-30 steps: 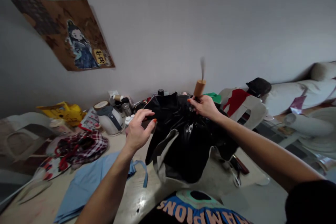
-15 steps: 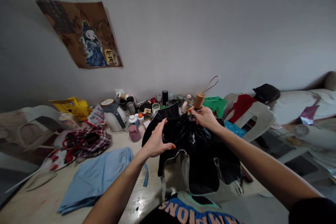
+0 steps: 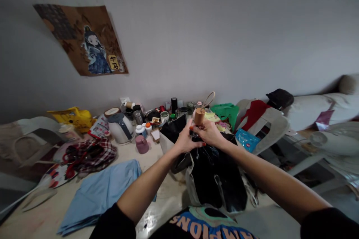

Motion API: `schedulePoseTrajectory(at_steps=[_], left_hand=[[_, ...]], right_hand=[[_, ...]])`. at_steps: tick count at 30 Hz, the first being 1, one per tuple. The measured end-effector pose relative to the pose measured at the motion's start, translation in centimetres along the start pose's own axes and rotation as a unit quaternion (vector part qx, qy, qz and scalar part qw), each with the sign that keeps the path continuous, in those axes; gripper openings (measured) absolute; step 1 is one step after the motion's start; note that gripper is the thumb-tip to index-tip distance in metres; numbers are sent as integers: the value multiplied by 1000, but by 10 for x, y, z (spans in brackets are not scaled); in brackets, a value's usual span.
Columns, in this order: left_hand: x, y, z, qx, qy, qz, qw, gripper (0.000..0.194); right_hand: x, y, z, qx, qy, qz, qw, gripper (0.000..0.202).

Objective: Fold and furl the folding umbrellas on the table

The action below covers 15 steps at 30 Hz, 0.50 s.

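A black folding umbrella with a pale lining hangs loosely furled in front of my chest, handle upward. Its short wooden handle carries a beige wrist cord loop. Just beneath the handle, my right hand is closed around the umbrella's top. My left hand wraps the gathered cloth right beside it, thumb pointing across to the right; some of its fingers are hidden behind the folds. The canopy panels droop below both hands over the table edge.
Folded light-blue cloth lies on the table at left. Behind it stand an electric kettle, a pink cup and several bottles. A blue packet and a white chair are at right.
My left hand, spread beside the canopy before, has moved right and closed on the cloth near the handle. The canopy is more gathered; the handle has shifted left and lower.
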<state>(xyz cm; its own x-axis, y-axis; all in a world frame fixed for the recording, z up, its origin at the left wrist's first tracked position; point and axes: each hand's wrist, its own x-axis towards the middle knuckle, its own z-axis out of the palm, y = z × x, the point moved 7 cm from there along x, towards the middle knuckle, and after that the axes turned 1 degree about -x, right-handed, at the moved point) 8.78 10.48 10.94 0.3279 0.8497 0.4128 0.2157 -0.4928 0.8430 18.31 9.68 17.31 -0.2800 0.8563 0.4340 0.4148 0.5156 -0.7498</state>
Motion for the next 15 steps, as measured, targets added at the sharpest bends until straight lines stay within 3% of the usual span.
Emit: schedulePoseTrajectory(at_steps=[3, 5, 10, 12, 15], left_hand=[[1, -8, 7, -13, -12, -28, 999, 42], [0, -12, 7, -19, -7, -37, 999, 28], [0, -5, -15, -44, 32, 5, 999, 35], [-1, -2, -27, -30, 43, 5, 999, 37], [-4, -2, -35, -9, 39, -12, 999, 33]], right_hand=[[0, 1, -1, 14, 1, 9, 1000, 20], [0, 0, -4, 20, -11, 11, 1000, 20], [-21, -16, -36, -9, -46, -2, 999, 27], [-40, -16, -46, -24, -109, 23, 993, 27], [-76, -4, -43, -30, -213, 84, 973, 37]])
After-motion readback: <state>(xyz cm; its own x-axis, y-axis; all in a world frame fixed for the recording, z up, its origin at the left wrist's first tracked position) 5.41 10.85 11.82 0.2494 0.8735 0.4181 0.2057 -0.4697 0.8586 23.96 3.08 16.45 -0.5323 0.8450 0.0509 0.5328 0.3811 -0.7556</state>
